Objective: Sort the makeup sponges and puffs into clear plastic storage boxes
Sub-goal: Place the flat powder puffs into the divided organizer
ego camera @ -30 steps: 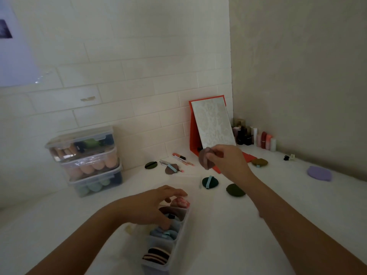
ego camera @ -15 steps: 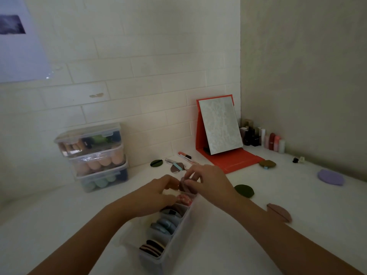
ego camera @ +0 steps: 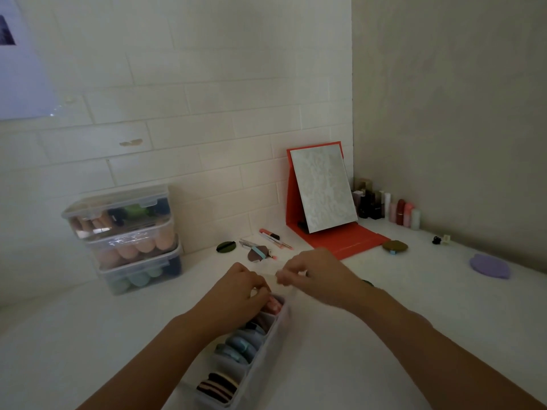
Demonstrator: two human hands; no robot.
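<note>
Head view, left to right.

Stack of clear boxes against the tiled wall: three, lidded, with peach sponges in the upper two and green and blue ones in the bottom.

Loose puffs on the white counter: five. From the left these are the dark green puff, brown puff with a blue strap, dark puff mostly hidden behind the right forearm, olive puff and purple puff.

Left hand: knuckles up, fingers curled down over the far end of the long box, at the pink puff. Cannot tell whether it grips.

Long box: one, open, at centre front. Its long axis runs from the viewer away, far end leaning slightly right. The puffs inside stand on edge across that axis — striped ones nearest, blue in the middle, dark ones, then pink.

Pencils lie behind the hands.

Right hand: just beyond the box's far end, fingertips bunched and blurred — cannot tell what they pinch, if anything.

Red folding mirror: one, upright.

Row of small bottles, count unclear. One black clip.
</note>
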